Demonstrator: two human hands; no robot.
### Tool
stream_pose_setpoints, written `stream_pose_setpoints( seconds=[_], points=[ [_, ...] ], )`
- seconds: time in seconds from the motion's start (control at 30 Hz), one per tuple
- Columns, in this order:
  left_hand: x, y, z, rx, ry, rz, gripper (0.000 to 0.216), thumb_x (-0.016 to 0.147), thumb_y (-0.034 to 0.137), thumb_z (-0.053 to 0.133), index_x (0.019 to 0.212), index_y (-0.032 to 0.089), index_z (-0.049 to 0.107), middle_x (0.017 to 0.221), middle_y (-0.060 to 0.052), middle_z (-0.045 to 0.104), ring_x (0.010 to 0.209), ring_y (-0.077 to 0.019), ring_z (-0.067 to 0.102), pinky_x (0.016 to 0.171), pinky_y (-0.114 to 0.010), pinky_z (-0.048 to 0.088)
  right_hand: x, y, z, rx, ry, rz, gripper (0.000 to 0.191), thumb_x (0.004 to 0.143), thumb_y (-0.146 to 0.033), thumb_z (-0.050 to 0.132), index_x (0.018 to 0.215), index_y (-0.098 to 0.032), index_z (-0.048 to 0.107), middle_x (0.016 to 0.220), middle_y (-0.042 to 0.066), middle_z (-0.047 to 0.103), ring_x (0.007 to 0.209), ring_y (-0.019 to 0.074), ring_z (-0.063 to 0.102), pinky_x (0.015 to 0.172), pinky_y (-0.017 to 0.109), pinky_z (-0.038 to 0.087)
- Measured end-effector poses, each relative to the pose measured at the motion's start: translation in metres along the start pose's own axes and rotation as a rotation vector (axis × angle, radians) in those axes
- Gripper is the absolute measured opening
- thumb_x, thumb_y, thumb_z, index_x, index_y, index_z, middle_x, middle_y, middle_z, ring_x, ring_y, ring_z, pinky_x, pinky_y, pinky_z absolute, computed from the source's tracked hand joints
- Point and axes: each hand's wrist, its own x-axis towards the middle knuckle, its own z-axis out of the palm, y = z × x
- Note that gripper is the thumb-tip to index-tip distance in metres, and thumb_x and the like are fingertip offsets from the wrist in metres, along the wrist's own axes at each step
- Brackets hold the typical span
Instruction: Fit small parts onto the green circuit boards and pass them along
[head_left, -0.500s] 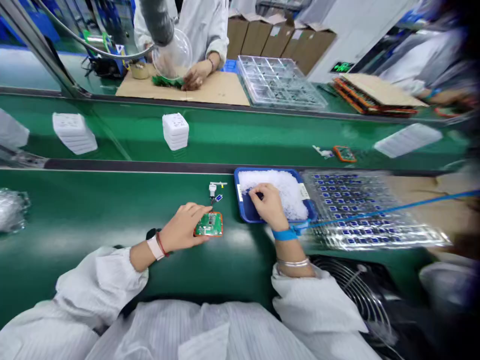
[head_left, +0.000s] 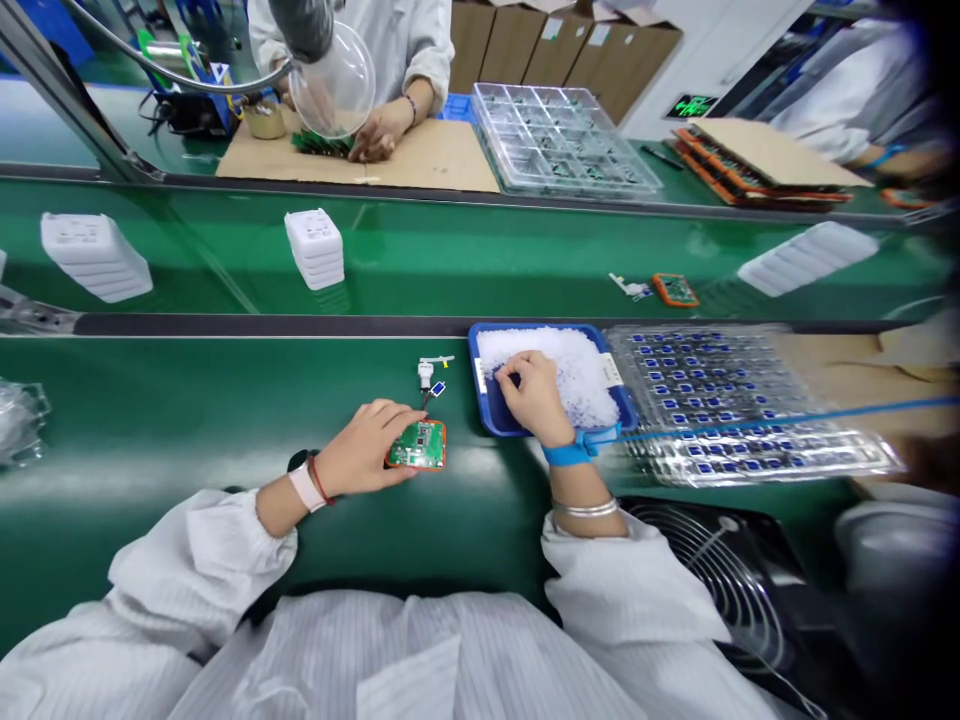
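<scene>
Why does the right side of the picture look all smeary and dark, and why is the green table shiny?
Head view: the middle is sharp, with the left hand on the green circuit board and the right hand in the blue tray; toward the right edge the clear parts tray smears and the corner goes dark; light leaves a pale glare on the green table.

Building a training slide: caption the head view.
Left hand on a green circuit board; right hand among white parts in a blue tray.

Little green circuit board (head_left: 420,444) in an orange frame, flat on the bench (head_left: 187,420). The blue tray (head_left: 493,420), heaped with tiny white parts (head_left: 581,378), sits near, at its 2 o'clock.
</scene>
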Motion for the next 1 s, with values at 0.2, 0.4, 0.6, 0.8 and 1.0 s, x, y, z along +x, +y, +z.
stream_pose_setpoints(
  seconds=[0.2, 0.4, 0.6, 0.8, 1.0],
  points=[
    [0.011, -0.001, -0.002, -0.212, 0.164, -0.064, 0.034, 0.079, 0.033, 0.063, 0.11, 0.018, 0.058, 0.11, -0.008, 0.063, 0.102, -0.0221, 0.055, 0.091, -0.038, 0.042, -0.008, -0.024, -0.008, 0.122, 0.049, -0.036, 0.012, 0.079, -0.018, 0.051, 0.068, -0.019, 0.054, 0.089, 0.009, 0.052, 0.092, 0.0243, 0.049, 0.085, 0.044, 0.036],
    [0.03, 0.009, -0.003, -0.395, 0.324, -0.09, 0.012, 0.084, 0.022, 0.056, 0.08, 0.017, 0.066, 0.085, -0.004, 0.069, 0.082, -0.0153, 0.061, 0.079, -0.03, 0.046, -0.041, -0.091, -0.003, 0.524, -0.173, -0.127, 0.013, 0.087, -0.022, 0.047, 0.075, -0.02, 0.052, 0.098, 0.007, 0.051, 0.097, 0.0191, 0.052, 0.085, 0.036, 0.042],
    [0.026, 0.009, -0.003, -0.394, 0.261, -0.135, 0.011, 0.082, 0.02, 0.058, 0.076, 0.017, 0.067, 0.081, -0.003, 0.069, 0.077, -0.0144, 0.06, 0.075, -0.028, 0.045, -0.051, -0.096, 0.01, 0.603, -0.237, -0.113, 0.013, 0.088, -0.021, 0.046, 0.076, -0.02, 0.05, 0.098, 0.008, 0.05, 0.1, 0.0193, 0.05, 0.089, 0.037, 0.042],
    [0.021, 0.007, 0.001, -0.323, 0.236, -0.146, 0.008, 0.079, 0.019, 0.061, 0.075, 0.018, 0.067, 0.085, -0.002, 0.069, 0.083, -0.0158, 0.059, 0.08, -0.03, 0.044, -0.054, -0.087, 0.015, 0.543, -0.291, -0.143, 0.011, 0.085, -0.017, 0.047, 0.076, -0.02, 0.051, 0.101, 0.008, 0.051, 0.103, 0.0209, 0.049, 0.092, 0.042, 0.04],
    [0.027, 0.011, 0.003, -0.218, 0.165, -0.24, 0.012, 0.077, 0.015, 0.06, 0.069, 0.019, 0.068, 0.084, -0.001, 0.069, 0.081, -0.0161, 0.061, 0.079, -0.031, 0.044, -0.055, -0.085, 0.019, 0.532, -0.318, -0.117, 0.011, 0.083, -0.014, 0.043, 0.075, -0.019, 0.049, 0.098, 0.009, 0.048, 0.096, 0.0196, 0.051, 0.084, 0.038, 0.043]
  ],
)
